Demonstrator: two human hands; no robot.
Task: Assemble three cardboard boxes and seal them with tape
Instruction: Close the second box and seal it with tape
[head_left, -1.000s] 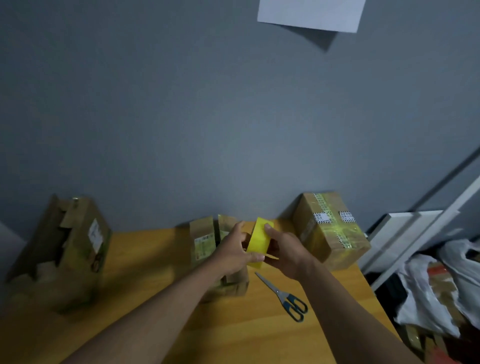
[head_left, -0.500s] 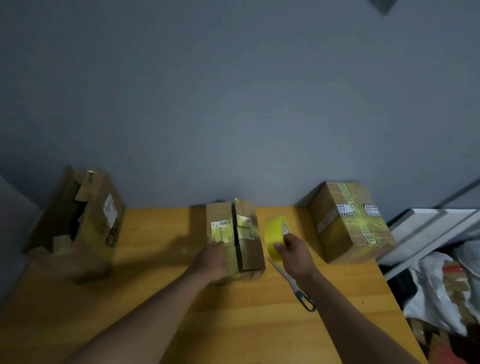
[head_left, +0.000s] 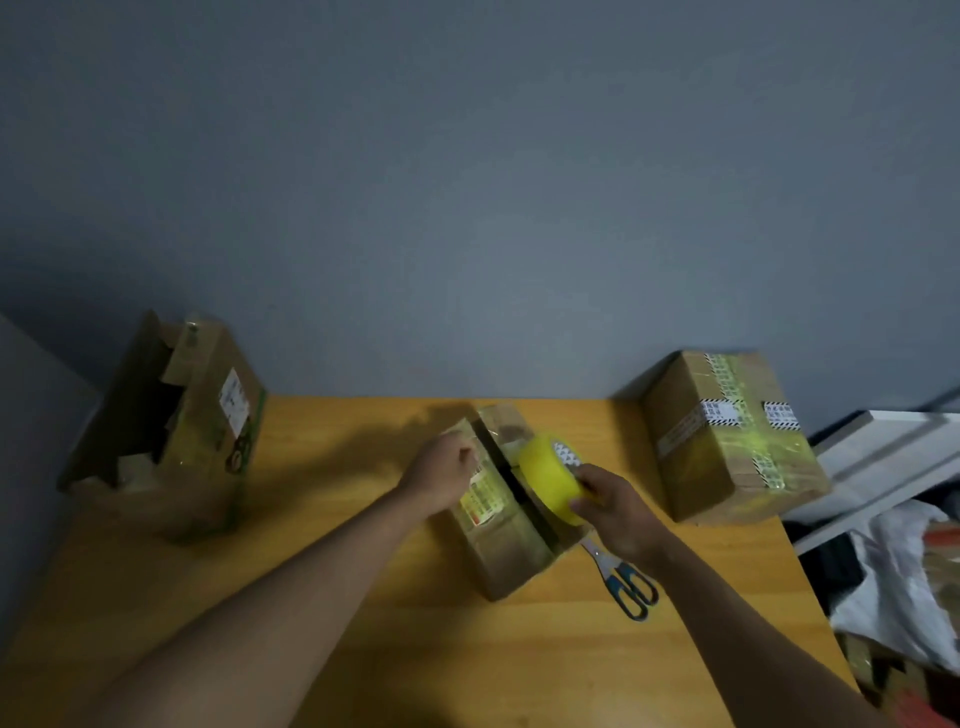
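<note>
A small cardboard box (head_left: 506, 540) stands in the middle of the wooden table (head_left: 322, 613), its two top flaps meeting along a dark gap. My left hand (head_left: 441, 475) rests on the left flap with fingers curled. My right hand (head_left: 618, 512) grips a yellow tape roll (head_left: 548, 475) held over the right flap, just above the gap. A sealed box (head_left: 727, 441) crossed with yellow tape sits at the back right. An open, torn box (head_left: 171, 431) stands at the back left.
Blue-handled scissors (head_left: 626, 584) lie on the table just right of the small box, under my right wrist. A grey wall (head_left: 467, 208) backs the table. White boards (head_left: 893, 441) and a white bag (head_left: 904, 587) are heaped beyond the table's right edge.
My hands came down from holding the tape roll together in the air. The left hand now lies on the small box; the right carries the roll over the box top. The view tilted down.
</note>
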